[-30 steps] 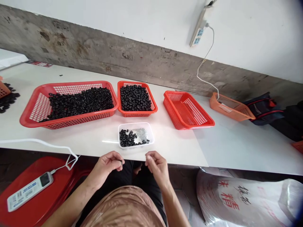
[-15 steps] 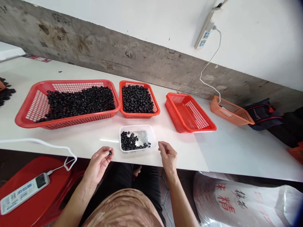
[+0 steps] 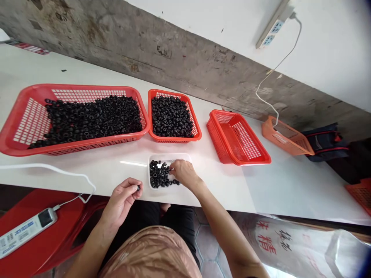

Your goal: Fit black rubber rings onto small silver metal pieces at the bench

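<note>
From my end, all places off the clear tub (image 3: pixel 166 155). Nearest first: I see the patterned brown shirt (image 3: pixel 150 251), on the near side of the tub. Red stool (image 3: pixel 66 231) sits low, near side and left of the tub; a white device with a dark screen (image 3: pixel 26 233) lies on it, white cable (image 3: pixel 67 201) plugged into its end. Big pale sack (image 3: pixel 290 239) with red characters: low, near side and right of the tub.

Left hand (image 3: pixel 124 195): just left of the tub's near corner, thumb and forefinger pinched on a small black ring (image 3: pixel 138 188), only partly visible to me. Right hand (image 3: pixel 184 173): reaches over the tub's right side, fingers bunched narrow, tips down at the edge of the loose black rings (image 3: pixel 159 176). Can't tell if they grip anything. Those rings lie mostly in the tub's left half; the hand hides much of the right half.

Beyond the tub: large red basket (image 3: pixel 87 141), far left, heaped black rings inside; smaller red basket (image 3: pixel 174 139), directly behind, also loaded. Red basket with bare interior mesh (image 3: pixel 246 141): right of and beyond the tub. Orange basket (image 3: pixel 285 141) and dark bag (image 3: pixel 326 141): farther right. Power strip (image 3: pixel 272 29): on the wall, far right of the tub.
</note>
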The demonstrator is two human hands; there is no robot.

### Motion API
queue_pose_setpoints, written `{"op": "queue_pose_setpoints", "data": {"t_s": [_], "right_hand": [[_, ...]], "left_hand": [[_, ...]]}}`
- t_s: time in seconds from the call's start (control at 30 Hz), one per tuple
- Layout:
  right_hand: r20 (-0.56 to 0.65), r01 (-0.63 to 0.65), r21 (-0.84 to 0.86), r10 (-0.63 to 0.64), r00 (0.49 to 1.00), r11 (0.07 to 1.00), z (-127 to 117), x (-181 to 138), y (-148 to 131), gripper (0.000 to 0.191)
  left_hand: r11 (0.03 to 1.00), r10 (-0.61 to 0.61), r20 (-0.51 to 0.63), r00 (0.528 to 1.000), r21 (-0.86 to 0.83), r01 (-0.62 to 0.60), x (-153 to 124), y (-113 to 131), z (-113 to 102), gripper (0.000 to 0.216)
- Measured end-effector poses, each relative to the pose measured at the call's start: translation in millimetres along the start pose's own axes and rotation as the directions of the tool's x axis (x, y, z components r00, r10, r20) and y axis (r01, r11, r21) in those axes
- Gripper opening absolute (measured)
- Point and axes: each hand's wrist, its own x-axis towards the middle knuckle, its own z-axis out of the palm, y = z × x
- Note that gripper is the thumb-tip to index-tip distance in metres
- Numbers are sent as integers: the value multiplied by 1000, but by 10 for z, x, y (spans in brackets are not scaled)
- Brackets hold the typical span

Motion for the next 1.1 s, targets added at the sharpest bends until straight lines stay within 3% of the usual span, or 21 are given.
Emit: {"op": "queue_pose_setpoints", "data": {"t_s": [0.17,0.27,0.33,0.4,0.47,0.57,0.77,0.83,1.0,1.1], "right_hand": [[-22,32,24,-31,999,999,-37,-52,22,15],[-173,129,154,-102,980,980,-120,-229,53,19],[-397,314,367,-157,904,876,-170,-372,52,20],[-555,476,470,-170,814,743,-203,-496,35,18],[-614,555,461,-203,763,692,-217,-579,17,17],[-649,609,382,-267,712,695,-204,-625,18,16],[-746,720,213,-366,556,660,-160,-623,80,14],[-725,740,208,-407,556,640,-183,-637,95,14],[-590,739,343,-479,650,580,-267,-695,124,21],[-559,721,403,-473,681,563,-278,-706,117,23]], "left_hand": [[999,-32,65,997,37,30,14,70,157,19],[998,-54,132,990,48,48,51,111,336,22],[997,-72,165,984,51,64,83,118,480,22],[995,-92,174,980,51,84,112,106,621,25],[995,-96,169,981,52,88,126,78,737,30],[995,-82,159,984,64,72,115,22,834,32],[988,-120,171,978,120,100,63,-40,813,31],[982,-143,207,968,149,113,54,-41,791,29],[979,-146,266,953,177,101,53,-48,762,26],[978,-153,273,950,182,105,54,-62,751,28]]}}
